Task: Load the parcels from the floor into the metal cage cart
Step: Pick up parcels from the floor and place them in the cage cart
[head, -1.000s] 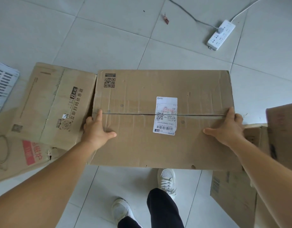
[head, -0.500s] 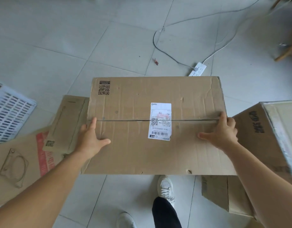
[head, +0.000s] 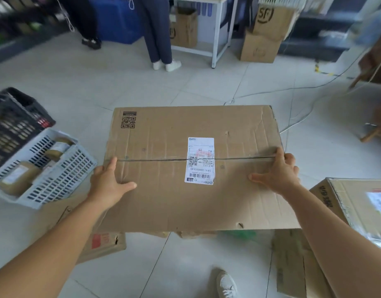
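A large brown cardboard parcel with a white shipping label and a taped centre seam is held up off the floor in front of me. My left hand grips its left edge, thumb lying on the top face and fingers wrapped over the side. My right hand grips its right edge the same way. More parcels lie on the floor: one with red print under the lifted box at the left, another with a label at the right. No metal cage cart is in view.
A white plastic crate with small packages and a dark crate sit at the left. Cables run across the tiled floor. Two people's legs, a white table frame and stacked boxes stand at the back.
The parcel has risen from the floor with both hands on its edges. The view has tilted up from the floor to the room beyond.
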`<state>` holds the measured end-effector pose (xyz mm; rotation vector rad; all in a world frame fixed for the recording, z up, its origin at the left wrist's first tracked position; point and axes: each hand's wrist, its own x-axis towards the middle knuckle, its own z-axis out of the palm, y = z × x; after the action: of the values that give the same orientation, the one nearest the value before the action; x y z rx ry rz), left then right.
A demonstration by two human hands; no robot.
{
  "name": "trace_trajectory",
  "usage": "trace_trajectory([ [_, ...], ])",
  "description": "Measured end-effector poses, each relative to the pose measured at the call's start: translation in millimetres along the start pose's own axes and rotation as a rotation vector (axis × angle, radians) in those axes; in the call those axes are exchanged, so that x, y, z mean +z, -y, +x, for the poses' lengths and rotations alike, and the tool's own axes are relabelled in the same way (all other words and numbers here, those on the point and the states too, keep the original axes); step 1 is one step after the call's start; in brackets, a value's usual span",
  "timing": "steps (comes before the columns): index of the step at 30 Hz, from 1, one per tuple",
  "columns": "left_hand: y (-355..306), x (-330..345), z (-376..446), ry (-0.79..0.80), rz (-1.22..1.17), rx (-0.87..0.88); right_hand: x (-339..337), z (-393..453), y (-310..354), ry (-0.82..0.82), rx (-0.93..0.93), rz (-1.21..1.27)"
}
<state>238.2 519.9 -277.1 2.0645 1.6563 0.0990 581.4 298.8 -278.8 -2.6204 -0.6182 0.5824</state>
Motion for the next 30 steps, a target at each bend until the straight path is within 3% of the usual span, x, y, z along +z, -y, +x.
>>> trace_trajectory([
  [13, 68.8, -104.1, -88.6, -0.213, -0.131, -0.273, -8.3, -29.7, 130.0, 0.14, -0.36, -0.015],
  [30, 112.1, -166.9, -312.6, -0.569, -0.145, -0.731, 11.0, -138.9, 247.1, 0.364, -0.907, -0.08],
])
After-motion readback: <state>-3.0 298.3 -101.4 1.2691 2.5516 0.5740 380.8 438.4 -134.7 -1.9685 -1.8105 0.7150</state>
